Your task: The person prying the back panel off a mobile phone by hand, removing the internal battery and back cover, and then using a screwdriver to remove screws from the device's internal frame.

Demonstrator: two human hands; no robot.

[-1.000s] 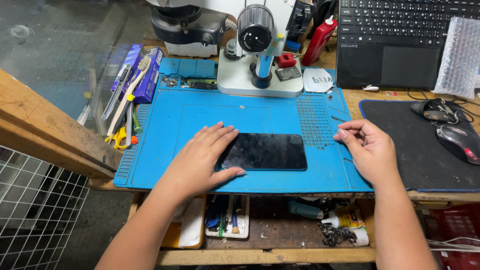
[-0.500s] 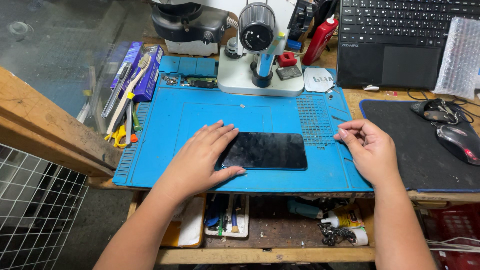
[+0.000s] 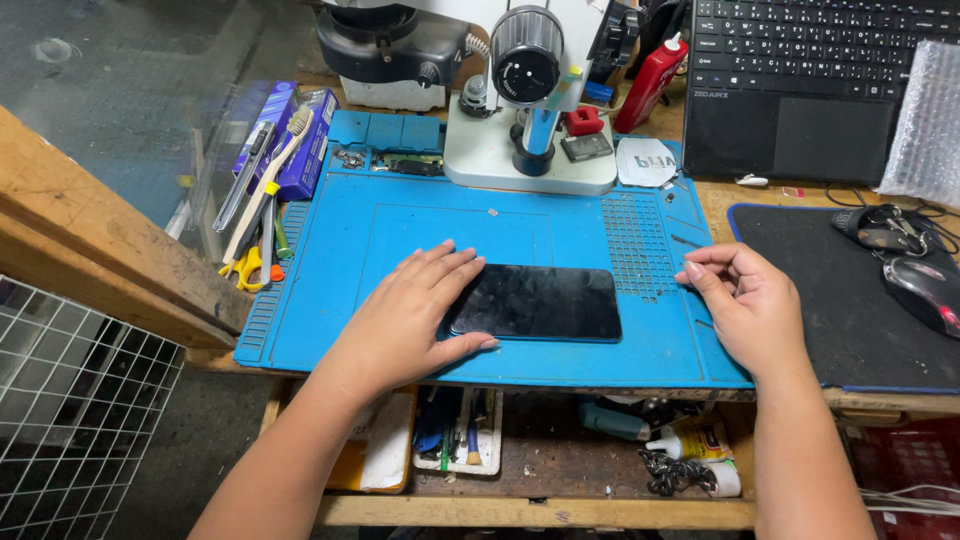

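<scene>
A black smartphone (image 3: 545,302) lies flat, screen up, on a blue repair mat (image 3: 400,230). My left hand (image 3: 410,315) rests on the phone's left end, fingers spread over its top corner and thumb along its lower edge. My right hand (image 3: 745,305) sits on the mat's right edge, apart from the phone, with thumb and fingertips pinched together; whether something tiny is between them cannot be seen.
A microscope (image 3: 525,90) stands at the mat's far edge. Hand tools (image 3: 260,200) lie left of the mat. A laptop (image 3: 800,80), a red bottle (image 3: 652,85), a black pad (image 3: 830,300) and a mouse (image 3: 925,290) are to the right. A wire rack (image 3: 70,420) is lower left.
</scene>
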